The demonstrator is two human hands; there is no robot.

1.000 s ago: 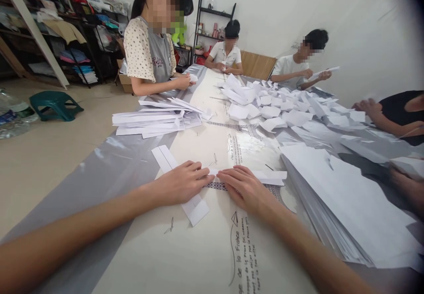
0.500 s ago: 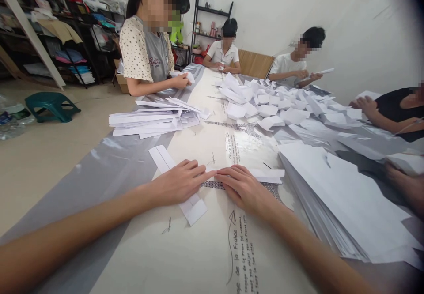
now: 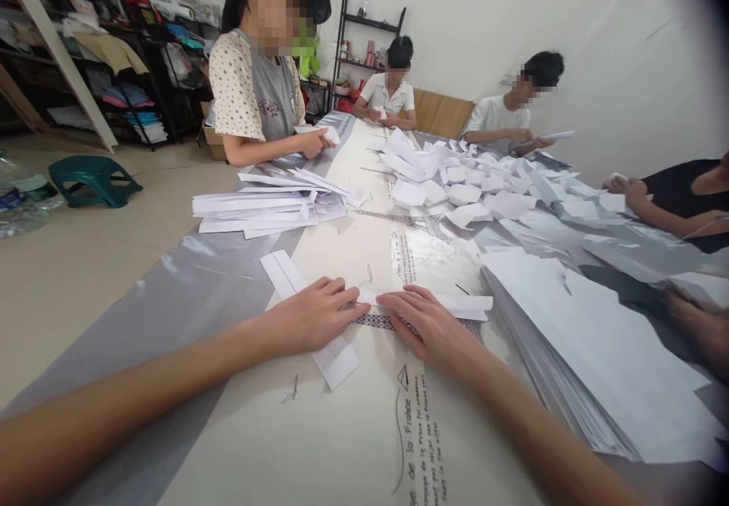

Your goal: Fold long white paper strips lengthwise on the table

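My left hand (image 3: 319, 312) lies palm down with its fingers stretched out, its fingertips on the left part of a folded white paper strip (image 3: 464, 306). Over the same strip rests my right hand (image 3: 418, 320), fingers extended and thumb apart, pressing it to the table. The strip's right end sticks out past my right fingers. A second creased paper strip (image 3: 336, 365) runs slantwise beneath my left hand, both its ends showing. Between my two hands a small gap shows some of the strip.
Long paper strips (image 3: 267, 206) are piled at the left. A stack of white sheets (image 3: 598, 324) lies at the right, and many folded paper pieces (image 3: 467, 191) cover the far right table. Several people sit or stand around it. A green stool (image 3: 94, 179) is on the floor.
My fingertips, which were touching, are now slightly apart over the strip, my right hand having moved a little right. The co-worker at the right edge has lowered their folded paper.
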